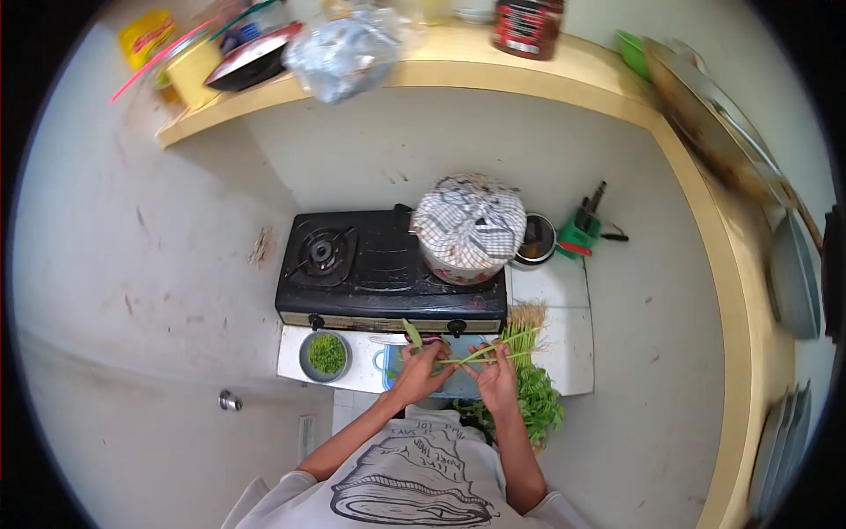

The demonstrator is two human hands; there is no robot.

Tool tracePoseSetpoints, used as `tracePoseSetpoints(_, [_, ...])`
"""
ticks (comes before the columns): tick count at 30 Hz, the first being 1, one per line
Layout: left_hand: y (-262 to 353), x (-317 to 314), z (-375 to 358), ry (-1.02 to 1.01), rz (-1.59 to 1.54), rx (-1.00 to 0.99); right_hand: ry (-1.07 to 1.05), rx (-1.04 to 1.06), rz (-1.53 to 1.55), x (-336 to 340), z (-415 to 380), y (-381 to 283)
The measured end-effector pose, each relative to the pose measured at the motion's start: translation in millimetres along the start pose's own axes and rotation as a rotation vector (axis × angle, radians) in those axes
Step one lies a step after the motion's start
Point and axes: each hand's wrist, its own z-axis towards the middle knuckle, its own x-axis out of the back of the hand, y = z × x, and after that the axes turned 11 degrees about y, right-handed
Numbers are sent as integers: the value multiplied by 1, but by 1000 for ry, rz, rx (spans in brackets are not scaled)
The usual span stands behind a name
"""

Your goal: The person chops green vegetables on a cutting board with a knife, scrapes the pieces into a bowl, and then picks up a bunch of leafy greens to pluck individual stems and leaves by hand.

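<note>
My left hand (417, 373) and my right hand (495, 377) are close together over a blue cutting board (458, 384) on the white counter. Both hold thin green herb stems (480, 354) that stretch between them toward the right. A bunch of the same greens with pale roots (526, 328) lies beyond my right hand, and leafy tops (538, 404) hang off the counter's near edge. A small grey bowl of chopped greens (326, 354) stands left of my left hand.
A black two-burner gas stove (370, 269) sits behind the board, with a pot covered by a checked cloth (468, 227) on its right burner. A small dark pot (537, 240) and a green utensil holder (582, 231) stand to the right. Wooden shelves (441, 70) above carry jars and bags.
</note>
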Motion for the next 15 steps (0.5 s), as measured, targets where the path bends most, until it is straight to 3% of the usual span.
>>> tracePoseSetpoints(8, [-35, 32, -48, 164, 23, 295, -190, -102, -329, -30, 23, 45])
tracePoseSetpoints(15, [-63, 75, -58, 272, 48, 233, -216, -55, -476, -82, 22, 83])
